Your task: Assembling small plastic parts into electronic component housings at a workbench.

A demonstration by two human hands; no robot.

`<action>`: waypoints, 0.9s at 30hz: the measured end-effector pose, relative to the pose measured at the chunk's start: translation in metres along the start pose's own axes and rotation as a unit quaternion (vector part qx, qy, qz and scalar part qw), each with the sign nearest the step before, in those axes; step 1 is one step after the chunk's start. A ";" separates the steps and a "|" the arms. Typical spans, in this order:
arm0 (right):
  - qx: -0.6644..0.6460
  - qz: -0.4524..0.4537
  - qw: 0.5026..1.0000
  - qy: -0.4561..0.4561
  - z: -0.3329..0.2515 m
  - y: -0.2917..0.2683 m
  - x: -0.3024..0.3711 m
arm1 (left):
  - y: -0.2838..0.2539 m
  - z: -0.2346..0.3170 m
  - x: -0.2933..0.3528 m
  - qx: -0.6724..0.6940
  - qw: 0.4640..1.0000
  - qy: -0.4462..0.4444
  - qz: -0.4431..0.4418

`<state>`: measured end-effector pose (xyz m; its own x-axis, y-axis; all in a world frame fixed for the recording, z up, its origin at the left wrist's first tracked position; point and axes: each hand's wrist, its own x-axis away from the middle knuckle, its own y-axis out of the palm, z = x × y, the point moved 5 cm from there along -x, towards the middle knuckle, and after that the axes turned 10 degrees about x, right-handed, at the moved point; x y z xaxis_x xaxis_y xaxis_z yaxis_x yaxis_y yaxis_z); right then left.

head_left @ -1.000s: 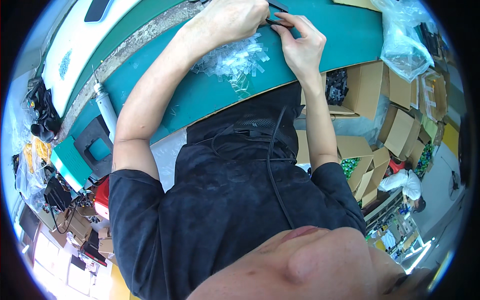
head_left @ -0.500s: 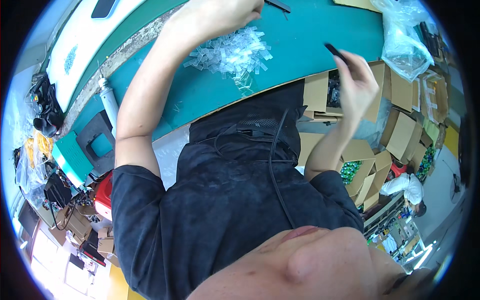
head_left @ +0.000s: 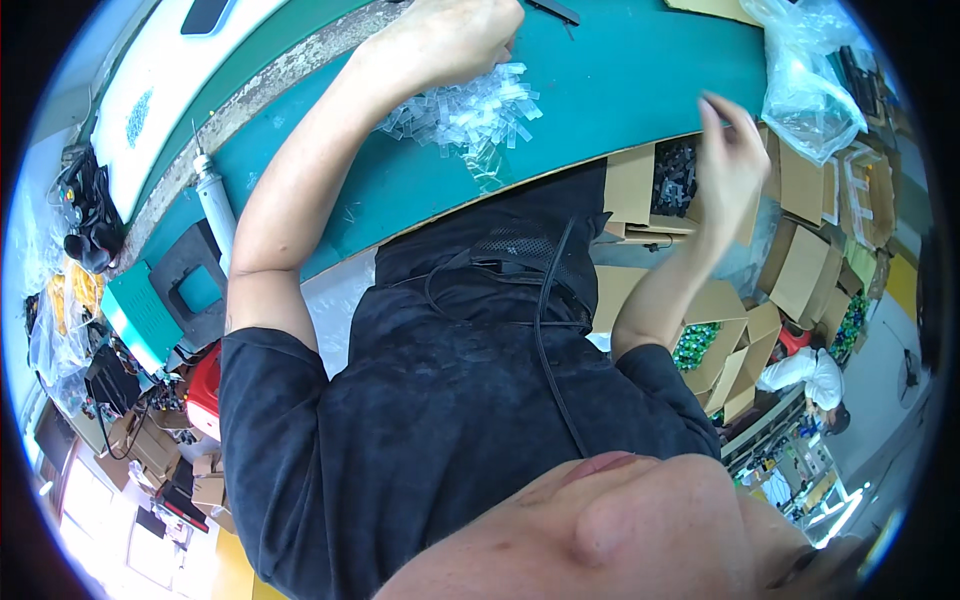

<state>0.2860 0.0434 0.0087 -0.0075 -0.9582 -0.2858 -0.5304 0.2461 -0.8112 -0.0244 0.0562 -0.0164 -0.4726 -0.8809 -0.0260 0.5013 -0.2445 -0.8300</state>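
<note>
My left hand [head_left: 470, 40] is at the upper edge of the view, its fingers curled down at the far side of a pile of small clear plastic strips [head_left: 465, 112] on the green table mat [head_left: 620, 90]. Whatever those fingers pinch, if anything, is hidden. My right hand [head_left: 732, 165] is raised past the table's near edge on the right, thumb and fingers apart, with nothing seen between them. Beside and below it stands an open cardboard box [head_left: 630, 190] with many small black pieces [head_left: 676, 178] inside. A dark flat piece [head_left: 553, 11] lies on the mat beyond the pile.
A screwdriver-like grey tool [head_left: 214, 200] and a black frame [head_left: 190, 285] lie at the left. A clear plastic bag [head_left: 810, 90] hangs over the table's right end. More open boxes stand at the right, one with green parts [head_left: 697, 345]. Another person [head_left: 810, 380] bends over farther off.
The black piece that my right hand held is gone from its fingers, which have spread as the hand shifted right. My left hand has moved slightly down and left, to the pile.
</note>
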 end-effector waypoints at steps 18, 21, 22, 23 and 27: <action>-0.207 -0.128 0.968 -0.056 -0.080 0.118 -0.044 | -0.049 0.004 -0.008 0.436 0.889 -0.089 0.108; -0.474 -0.137 0.868 0.054 -0.062 0.114 -0.041 | -0.050 0.009 -0.013 0.470 0.868 -0.086 0.138; -0.528 -0.133 0.836 0.067 -0.064 0.107 -0.037 | -0.049 0.012 -0.015 0.485 0.859 -0.077 0.147; -0.546 -0.134 0.824 0.077 -0.069 0.107 -0.031 | -0.049 0.012 -0.013 0.493 0.852 -0.073 0.160; -0.567 -0.128 0.813 -0.008 -0.065 0.113 -0.025 | -0.054 0.023 -0.007 0.465 0.861 -0.063 0.197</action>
<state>0.1708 0.0855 -0.0428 0.2335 -0.9524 -0.1959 -0.9537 -0.2637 0.1450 -0.0311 0.0660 0.0413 -0.0804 -0.9923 -0.0937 0.9959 -0.0840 0.0346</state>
